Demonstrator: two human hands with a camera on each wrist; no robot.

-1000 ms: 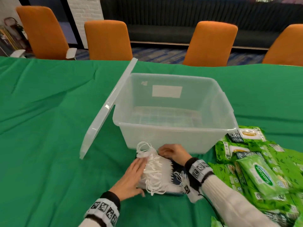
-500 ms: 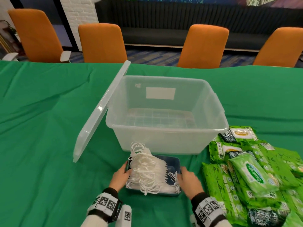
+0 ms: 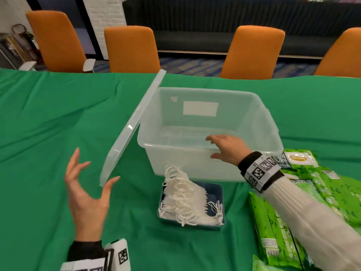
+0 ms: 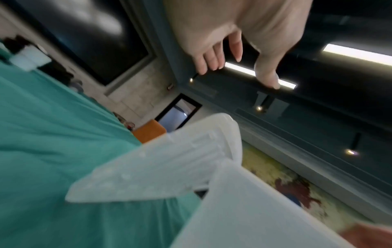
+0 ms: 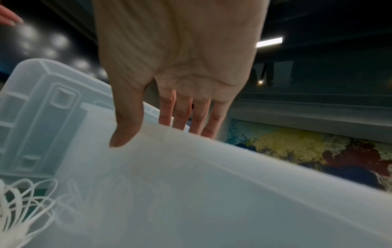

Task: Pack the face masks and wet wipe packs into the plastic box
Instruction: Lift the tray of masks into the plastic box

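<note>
Clear plastic box (image 3: 197, 161): right hand (image 3: 230, 148) fingers spread at near rim; left hand (image 3: 86, 196) splayed, empty, beside leaning translucent lid (image 3: 129, 132); white face masks (image 3: 183, 198) below.

A: Head view? From above, facing forward and down over the plastic box (image 3: 210, 133).
B: Wrist views? Close, low, looking along each hand and upward; both share that box.

four orange chairs (image 3: 132, 48) behind green-draped table (image 3: 48, 118), dark sofa (image 3: 195, 39), white brick pillar (image 3: 105, 14), patterned carpet (image 3: 195, 65)
</note>
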